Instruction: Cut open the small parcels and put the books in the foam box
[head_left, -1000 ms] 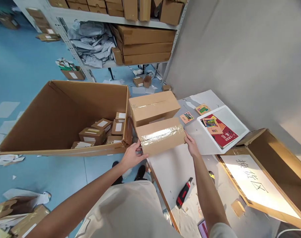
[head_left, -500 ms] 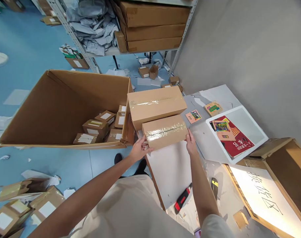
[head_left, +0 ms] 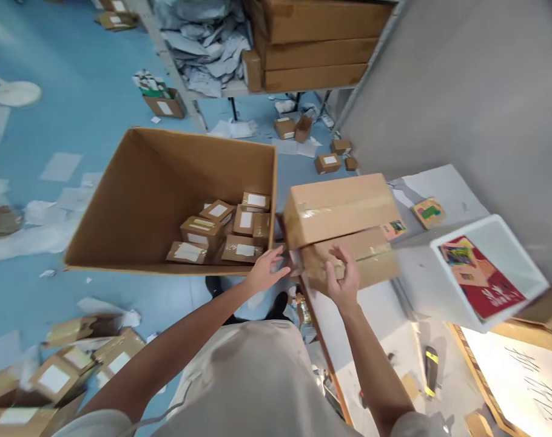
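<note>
Tan oblong taped cardboard box (head_left: 376,262) lies right of centre in the frame; over it, my right hand (head_left: 344,280) is loosely open; my left hand (head_left: 263,273), fingers spread, is beside the large brown open carton (head_left: 189,176).

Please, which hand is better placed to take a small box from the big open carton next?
Probably the left: the left hand looks empty, beside the carton, close to the small boxes inside. The right hand is farther off, over the nearer long box.

A pale beige top (head_left: 253,382) with short sleeves (head_left: 107,421) is worn above dark shoes (head_left: 278,303).
</note>
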Motion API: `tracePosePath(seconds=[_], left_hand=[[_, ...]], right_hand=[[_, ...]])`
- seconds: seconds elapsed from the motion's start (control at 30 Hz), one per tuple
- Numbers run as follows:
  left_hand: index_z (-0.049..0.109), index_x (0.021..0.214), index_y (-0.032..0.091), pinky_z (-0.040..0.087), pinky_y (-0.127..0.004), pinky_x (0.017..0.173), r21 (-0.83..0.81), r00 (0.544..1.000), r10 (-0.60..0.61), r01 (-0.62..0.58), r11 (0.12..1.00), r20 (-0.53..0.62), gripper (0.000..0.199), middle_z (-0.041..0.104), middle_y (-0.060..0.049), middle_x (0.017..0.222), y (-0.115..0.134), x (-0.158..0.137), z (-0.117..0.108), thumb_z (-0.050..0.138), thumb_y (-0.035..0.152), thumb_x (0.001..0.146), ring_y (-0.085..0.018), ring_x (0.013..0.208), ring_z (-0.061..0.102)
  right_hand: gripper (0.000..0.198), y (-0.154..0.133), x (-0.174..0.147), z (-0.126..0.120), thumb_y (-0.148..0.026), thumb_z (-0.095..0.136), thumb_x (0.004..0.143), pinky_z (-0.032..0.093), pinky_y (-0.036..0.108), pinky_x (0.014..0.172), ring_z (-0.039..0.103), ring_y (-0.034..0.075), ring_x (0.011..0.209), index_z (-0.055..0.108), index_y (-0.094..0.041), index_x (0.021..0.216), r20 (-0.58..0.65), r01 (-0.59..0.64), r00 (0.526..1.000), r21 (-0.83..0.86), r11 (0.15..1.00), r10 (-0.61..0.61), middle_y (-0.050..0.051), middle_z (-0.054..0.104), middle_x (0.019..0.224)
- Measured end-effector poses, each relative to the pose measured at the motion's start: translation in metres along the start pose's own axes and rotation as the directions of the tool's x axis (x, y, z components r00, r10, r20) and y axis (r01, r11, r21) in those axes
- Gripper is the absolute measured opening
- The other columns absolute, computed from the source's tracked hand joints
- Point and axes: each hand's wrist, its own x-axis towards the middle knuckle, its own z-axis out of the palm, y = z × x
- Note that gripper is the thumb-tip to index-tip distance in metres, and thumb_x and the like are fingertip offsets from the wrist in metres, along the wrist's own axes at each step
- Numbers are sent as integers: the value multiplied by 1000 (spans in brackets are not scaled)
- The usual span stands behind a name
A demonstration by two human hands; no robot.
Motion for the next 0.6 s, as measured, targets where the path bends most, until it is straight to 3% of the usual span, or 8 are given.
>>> tracePosePath(seconds=[0.07, 0.13, 0.2, 0.27, 0.37, 0.47, 0.6], left_hand=[[43, 140, 18, 51, -40, 96, 87, 1000, 18, -20, 996, 14, 73, 53, -16, 135, -14, 5, -62, 69, 39, 75, -26, 115, 60], [45, 139, 16, 50, -37, 97, 188, 999, -51, 47, 981, 14, 72, 54, -16, 135, -38, 13, -136, 68, 40, 75, -25, 115, 61], [49, 135, 15, 50, -33, 96, 278, 972, -231, 233, 932, -40, 69, 60, -14, 129, -75, 22, -217, 69, 40, 74, -24, 111, 63], [56, 128, 17, 49, -30, 94, 331, 877, -453, 481, 812, -161, 63, 67, -11, 120, -122, 33, -296, 70, 41, 72, -24, 109, 65], [62, 117, 14, 46, -39, 98, 329, 756, -578, 654, 681, -307, 53, 68, -16, 116, -203, 54, -392, 69, 40, 72, -31, 113, 62], [63, 112, 12, 43, -44, 101, 324, 689, -617, 724, 609, -381, 52, 66, -20, 118, -282, 83, -449, 70, 41, 69, -35, 118, 58], [60, 116, 13, 36, -49, 105, 334, 676, -612, 736, 589, -411, 58, 59, -21, 130, -381, 130, -478, 68, 46, 70, -37, 128, 48]], right_hand=[[50, -28, 12, 63, -28, 55, 89, 52, 40, 89, 67, 19, 95, 43, -23, 137, 243, -92, 968, 110, 990, 63, 12, 64, 120], [50, -45, 26, 135, -29, 54, 89, 54, 37, 83, 68, 17, 87, 43, -23, 138, 472, -215, 871, 121, 969, 135, 12, 65, 119], [47, -50, 39, 213, -29, 56, 88, 54, 36, 81, 67, 17, 83, 49, -23, 133, 629, -300, 750, 47, 953, 205, 11, 66, 117], [42, -41, 49, 293, -27, 61, 83, 54, 37, 83, 67, 17, 82, 57, -22, 125, 737, -371, 617, -36, 928, 275, 10, 68, 110], [33, -4, 53, 410, -23, 68, 77, 51, 39, 89, 67, 18, 79, 66, -20, 109, 762, -601, 426, -164, 782, 487, 7, 71, 96], [32, 52, 38, 509, -26, 71, 74, 47, 48, 94, 69, 23, 84, 68, -15, 104, 655, -781, 314, -233, 580, 687, 10, 72, 93], [51, 122, -3, 613, -36, 76, 67, 41, 53, 101, 64, 30, 105, 64, -13, 111, 597, -874, 303, -137, 467, 743, 17, 69, 109]])
